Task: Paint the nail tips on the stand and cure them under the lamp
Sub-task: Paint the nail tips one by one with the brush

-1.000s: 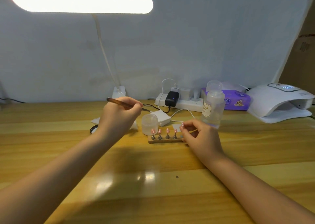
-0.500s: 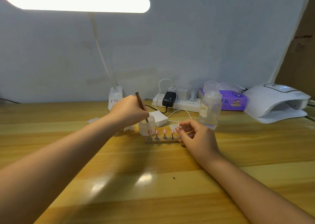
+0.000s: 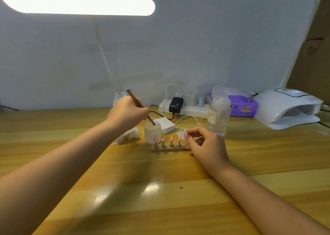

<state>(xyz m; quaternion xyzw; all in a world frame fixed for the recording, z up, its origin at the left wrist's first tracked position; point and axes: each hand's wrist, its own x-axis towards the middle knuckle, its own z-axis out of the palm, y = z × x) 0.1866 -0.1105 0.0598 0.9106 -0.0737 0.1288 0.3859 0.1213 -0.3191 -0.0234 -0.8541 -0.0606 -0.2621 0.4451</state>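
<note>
From my seat it's just a plain pale blue-grey wall (image 3: 205, 43) behind a glossy yellow wooden desk (image 3: 142, 208). A long bar desk lamp (image 3: 76, 3) glows bright at top left, throwing glare spots onto the wood. Brown cardboard (image 3: 314, 56) leans in on the right edge.

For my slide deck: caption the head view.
Left hand dips brush into jar; right hand pinches a nail tip beside the stand.

Both forearms bare to the frame edge; no sleeves in view. Left hand (image 3: 127, 112) and right hand (image 3: 205, 145) bare: no gloves, rings, wristbands.
</note>
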